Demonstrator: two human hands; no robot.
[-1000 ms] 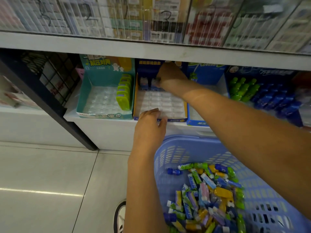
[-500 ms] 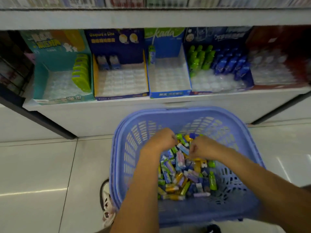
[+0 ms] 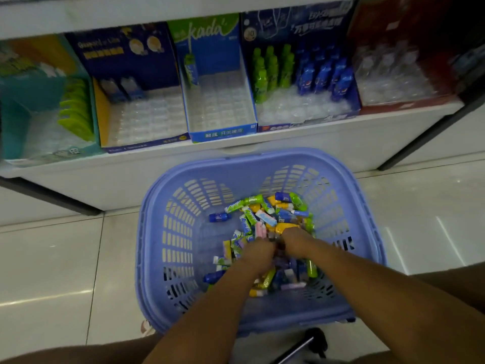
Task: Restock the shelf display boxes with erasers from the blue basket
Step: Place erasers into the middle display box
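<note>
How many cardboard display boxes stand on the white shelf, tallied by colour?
Teal cardboard display box: 1
Dark navy cardboard display boxes: 2
Bright blue cardboard display box: 1
Red cardboard display box: 1
Total: 5

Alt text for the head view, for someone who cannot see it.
The left hand and right hand reach into erasers in a blue basket on the floor. Behind it, a shelf holds partly empty display boxes.
</note>
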